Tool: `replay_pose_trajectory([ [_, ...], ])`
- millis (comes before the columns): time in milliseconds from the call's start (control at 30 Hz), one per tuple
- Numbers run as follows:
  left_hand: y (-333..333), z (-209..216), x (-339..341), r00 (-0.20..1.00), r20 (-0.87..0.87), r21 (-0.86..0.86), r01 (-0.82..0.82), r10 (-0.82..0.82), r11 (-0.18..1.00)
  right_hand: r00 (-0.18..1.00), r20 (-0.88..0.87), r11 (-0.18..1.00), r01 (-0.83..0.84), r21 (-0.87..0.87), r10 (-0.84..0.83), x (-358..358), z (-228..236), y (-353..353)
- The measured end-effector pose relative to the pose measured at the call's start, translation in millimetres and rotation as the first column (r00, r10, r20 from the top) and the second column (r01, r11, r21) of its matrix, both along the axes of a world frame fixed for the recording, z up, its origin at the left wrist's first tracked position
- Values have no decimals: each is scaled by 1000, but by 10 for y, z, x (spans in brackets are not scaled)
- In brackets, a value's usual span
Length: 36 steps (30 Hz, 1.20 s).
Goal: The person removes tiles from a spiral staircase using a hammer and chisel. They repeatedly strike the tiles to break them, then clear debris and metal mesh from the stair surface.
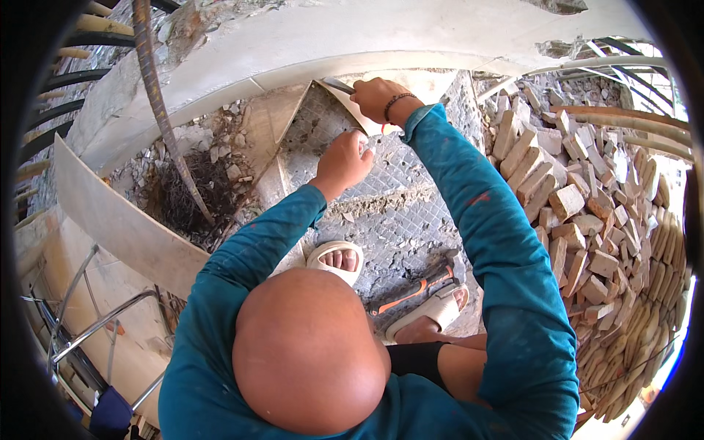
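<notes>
My right hand (380,100), with a dark beaded bracelet at the wrist, is closed round a narrow, flat grey metal tool (337,85). Its free end points left, over the broken edge of the cream tiles by the low wall. I cannot tell its exact kind. Nearer to me and to the left, my left hand (345,163) is closed above the floor; a small pale bit shows at its fingertips, too small to name. Below both hands lies a grey mortar bed (396,187) with a grid pattern. A hammer (418,288) with an orange and black handle rests between my sandalled feet.
Broken bricks (568,202) are heaped on the right, beside stacked curved tiles (645,308). A rusty bar (158,103) slants down at the left over rubble. A pale curved panel (121,213) and a metal frame (110,330) stand left. The white wall (352,33) crosses the far side.
</notes>
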<state>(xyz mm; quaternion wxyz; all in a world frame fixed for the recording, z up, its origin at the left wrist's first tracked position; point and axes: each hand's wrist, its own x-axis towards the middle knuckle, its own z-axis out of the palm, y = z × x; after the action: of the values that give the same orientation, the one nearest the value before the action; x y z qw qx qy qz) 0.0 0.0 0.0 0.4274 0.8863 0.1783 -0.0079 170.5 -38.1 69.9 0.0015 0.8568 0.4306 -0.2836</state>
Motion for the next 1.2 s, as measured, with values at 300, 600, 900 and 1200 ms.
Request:
replay_pose_trajectory([
  [300,61,-70,85,999,-5,-63,-48,48,997,995,40,992,92,-83,-89,1287,-280,-1189],
  [600,168,-98,-31,992,-123,-125,-38,23,991,985,-99,989,144,41,-139,776,47,-1293],
  [900,103,-64,89,938,-348,-568,-217,7,794,939,339,990,100,-104,-59,876,-173,-1292],
  [1200,119,146,129,932,-362,-551,-217,3,806,929,302,942,279,-186,-215,933,-91,-1477],
])
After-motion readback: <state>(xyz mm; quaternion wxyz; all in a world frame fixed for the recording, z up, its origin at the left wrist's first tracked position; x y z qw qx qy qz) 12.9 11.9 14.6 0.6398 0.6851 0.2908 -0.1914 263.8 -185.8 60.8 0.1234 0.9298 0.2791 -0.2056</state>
